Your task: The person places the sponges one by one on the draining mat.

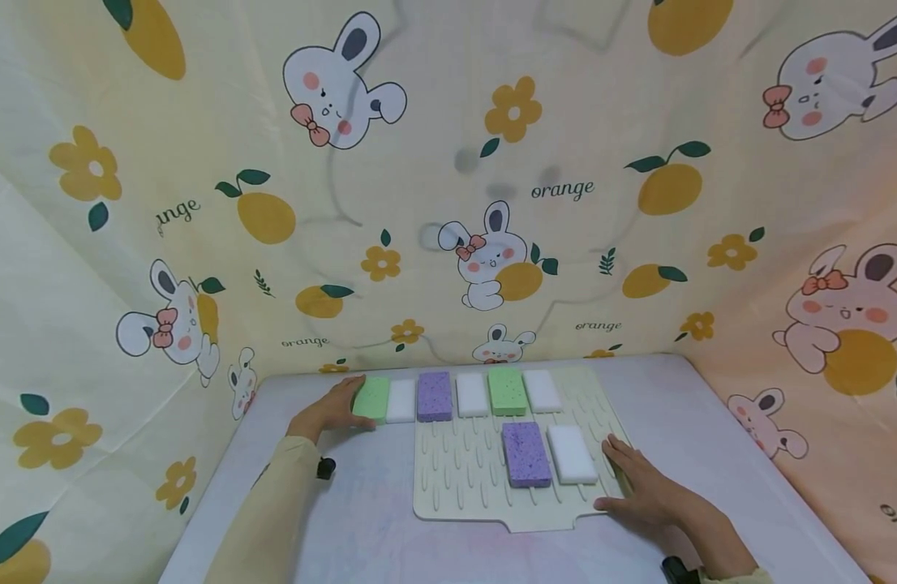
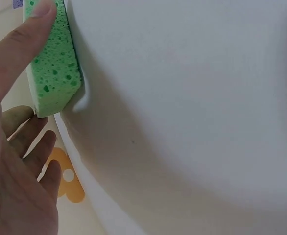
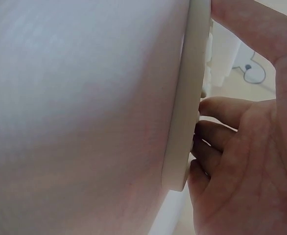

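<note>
My left hand [image 1: 337,408] spans the green sponge [image 1: 371,399] at the left end of a row, its thumb along the near end and forefinger at the far end. In the left wrist view the thumb lies against the holed green sponge [image 2: 58,68]. A white sponge block [image 1: 401,401] is just right of it. The pale ridged drying mat [image 1: 459,478] has my right hand [image 1: 649,488] at its right edge, fingers extended and thumb near the front corner. The right wrist view shows the mat's thick edge [image 3: 182,122] beside the fingers.
On the mat's far part sit a purple sponge [image 1: 435,396], another white block [image 1: 472,395], a green sponge [image 1: 507,391] and a white block [image 1: 542,391]. Nearer lie a purple sponge [image 1: 525,454] and a white block [image 1: 572,454]. A printed cloth [image 1: 434,162] hangs behind the table [image 1: 375,511].
</note>
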Tool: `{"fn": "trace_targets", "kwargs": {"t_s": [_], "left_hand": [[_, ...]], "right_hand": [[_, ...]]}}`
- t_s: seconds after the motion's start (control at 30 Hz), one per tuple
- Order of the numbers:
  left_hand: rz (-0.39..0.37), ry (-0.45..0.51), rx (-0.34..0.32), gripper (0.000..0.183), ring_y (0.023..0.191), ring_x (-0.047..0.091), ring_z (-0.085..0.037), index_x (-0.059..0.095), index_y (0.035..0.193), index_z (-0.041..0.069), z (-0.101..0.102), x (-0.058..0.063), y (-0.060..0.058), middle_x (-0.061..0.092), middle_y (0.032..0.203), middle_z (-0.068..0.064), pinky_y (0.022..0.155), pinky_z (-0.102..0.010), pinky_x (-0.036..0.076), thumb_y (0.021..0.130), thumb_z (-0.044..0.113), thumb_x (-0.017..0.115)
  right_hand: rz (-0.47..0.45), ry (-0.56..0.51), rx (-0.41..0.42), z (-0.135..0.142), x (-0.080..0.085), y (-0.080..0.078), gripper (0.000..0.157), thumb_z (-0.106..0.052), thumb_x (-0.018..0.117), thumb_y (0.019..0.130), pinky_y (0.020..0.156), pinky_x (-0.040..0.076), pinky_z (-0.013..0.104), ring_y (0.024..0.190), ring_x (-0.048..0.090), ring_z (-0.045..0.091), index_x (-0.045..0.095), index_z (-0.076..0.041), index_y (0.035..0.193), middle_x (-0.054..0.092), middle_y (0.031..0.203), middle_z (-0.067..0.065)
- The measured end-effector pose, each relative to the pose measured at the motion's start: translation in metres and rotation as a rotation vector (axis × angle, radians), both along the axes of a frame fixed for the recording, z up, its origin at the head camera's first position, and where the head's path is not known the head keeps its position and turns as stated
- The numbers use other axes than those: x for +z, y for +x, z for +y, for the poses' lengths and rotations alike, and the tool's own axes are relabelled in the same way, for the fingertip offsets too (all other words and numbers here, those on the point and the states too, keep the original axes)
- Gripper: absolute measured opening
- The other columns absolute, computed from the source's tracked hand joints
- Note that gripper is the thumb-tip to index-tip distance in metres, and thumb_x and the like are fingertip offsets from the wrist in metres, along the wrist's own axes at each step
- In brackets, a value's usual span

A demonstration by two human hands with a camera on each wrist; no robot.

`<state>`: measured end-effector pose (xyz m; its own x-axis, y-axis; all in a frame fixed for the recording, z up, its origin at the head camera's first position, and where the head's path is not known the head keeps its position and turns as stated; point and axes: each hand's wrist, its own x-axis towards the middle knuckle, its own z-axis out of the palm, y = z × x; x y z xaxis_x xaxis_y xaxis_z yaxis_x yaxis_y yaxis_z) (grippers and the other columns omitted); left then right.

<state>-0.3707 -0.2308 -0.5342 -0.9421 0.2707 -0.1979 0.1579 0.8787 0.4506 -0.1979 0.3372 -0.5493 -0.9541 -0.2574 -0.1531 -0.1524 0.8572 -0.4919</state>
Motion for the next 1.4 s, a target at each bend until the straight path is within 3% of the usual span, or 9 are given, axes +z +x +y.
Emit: {"fn": "trace_targets", "kwargs": {"t_s": [0.43, 0.73, 1.17, 1.4], "left_hand": [[0.056, 0.019, 0.028, 0.124, 0.148, 0.024, -0.041, 0.018, 0.160, 0.006, -0.014, -0.002, 0.004, 0.020, 0.163, -0.021, 0.119, -0.058, 0.026, 0.071, 0.061, 0.084], [0.119, 0.046, 0.013, 0.121, 0.147, 0.025, -0.042, 0.019, 0.160, 0.005, -0.012, 0.009, 0.024, 0.020, 0.163, -0.022, 0.118, -0.060, 0.027, 0.072, 0.061, 0.082], [0.173, 0.096, 0.007, 0.113, 0.145, 0.032, -0.039, 0.022, 0.160, 0.010, 0.018, 0.015, 0.054, 0.024, 0.162, -0.018, 0.116, -0.059, 0.033, 0.076, 0.054, 0.083], [0.238, 0.090, -0.036, 0.112, 0.144, 0.035, -0.038, 0.024, 0.159, 0.008, 0.039, 0.020, 0.070, 0.027, 0.161, -0.017, 0.114, -0.056, 0.037, 0.076, 0.055, 0.083]], "right_hand": [[-0.001, 0.013, 0.000, 0.000, 0.002, -0.001, 0.115, -0.061, 0.078, 0.076, 0.112, 0.019, 0.074, 0.142, 0.012, 0.060, 0.026, 0.003, 0.156, 0.014, 0.161, 0.030], [-0.006, 0.023, -0.013, -0.002, 0.003, 0.000, 0.115, -0.062, 0.077, 0.076, 0.112, 0.018, 0.074, 0.142, 0.012, 0.060, 0.026, 0.002, 0.156, 0.014, 0.161, 0.030], [0.008, 0.020, 0.000, -0.002, 0.006, 0.002, 0.113, -0.060, 0.078, 0.076, 0.109, 0.021, 0.076, 0.140, 0.013, 0.063, 0.027, 0.003, 0.155, 0.016, 0.161, 0.031], [0.029, 0.013, 0.018, -0.002, 0.006, 0.002, 0.112, -0.058, 0.079, 0.076, 0.110, 0.021, 0.075, 0.140, 0.014, 0.063, 0.028, 0.004, 0.154, 0.017, 0.160, 0.032]]}}
